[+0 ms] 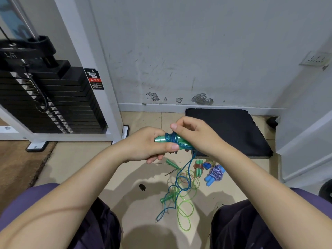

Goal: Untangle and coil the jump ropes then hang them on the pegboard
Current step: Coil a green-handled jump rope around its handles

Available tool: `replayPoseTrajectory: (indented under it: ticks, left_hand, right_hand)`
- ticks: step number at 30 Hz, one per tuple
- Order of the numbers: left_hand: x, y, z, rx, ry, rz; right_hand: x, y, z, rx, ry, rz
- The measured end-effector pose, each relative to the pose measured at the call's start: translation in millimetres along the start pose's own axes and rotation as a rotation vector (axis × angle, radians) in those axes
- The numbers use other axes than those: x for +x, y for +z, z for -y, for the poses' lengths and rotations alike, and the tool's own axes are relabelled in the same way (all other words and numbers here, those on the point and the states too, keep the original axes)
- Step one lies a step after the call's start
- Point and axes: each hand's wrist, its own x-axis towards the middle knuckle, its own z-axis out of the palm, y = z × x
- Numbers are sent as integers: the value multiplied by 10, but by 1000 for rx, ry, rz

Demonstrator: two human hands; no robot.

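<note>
Wall (197, 42): grey, scuffed, paint chipped near the skirting.
Weight stack (45, 97): black plates in a white frame, far left.
Floor (75, 159): beige tiles; person seated, knees at bottom edge.
Mat (230, 130): black, lying on the floor against the wall, behind the hands.
Left hand (147, 144): closed around the green handles (161, 139), thumb pressed on the wraps.
Right hand (194, 133): fingers pinched together on the blue rope (173, 137) where it winds round the handles.
Blue rope, free length: hangs from the hands down to the floor, ending in a loop between the knees.
Green rope (186, 209): loose loops on the floor, tangled with the blue one, its handles lying near.
Bundles: a blue-handled purple rope (216, 173) already wound, just beside a smaller green-handled bundle (198, 168), right of the tangle.
</note>
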Motion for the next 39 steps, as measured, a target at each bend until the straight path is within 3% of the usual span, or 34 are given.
replayPoseTrajectory:
  ticks: [4,8,14,18,20,23,26,29,34,39]
  left_hand:
    - [16,-28,3,-71,26,-115]
    - [60,-66,3,-220,71,-347]
    - [101,-238,69,-380,-18,-743]
    - [131,-292,175,-170,-97,-802]
    - [146,-253,186,-16,-124,-736]
    - [135,-178,111,35,-146,-424]
    - [93,-131,59,7,-158,-87]
    - [65,-45,7,-69,-98,123]
    - [48,3,-84,57,22,100]
    - [42,60,9,102,32,42]
  right_hand:
    - [-12,-63,23,315,94,144]
    - [-20,-77,29,484,99,226]
    - [-101,117,4,105,76,157]
    - [-135,163,109,-120,-91,75]
    - [-136,141,159,-253,-250,-39]
    - [-105,25,193,-379,-407,-196]
    - [-43,-120,176,-441,-428,-238]
    - [9,-171,119,-329,-361,-234]
    - [63,-97,1,-190,-124,-119]
    - [49,-29,-71,-27,4,-35]
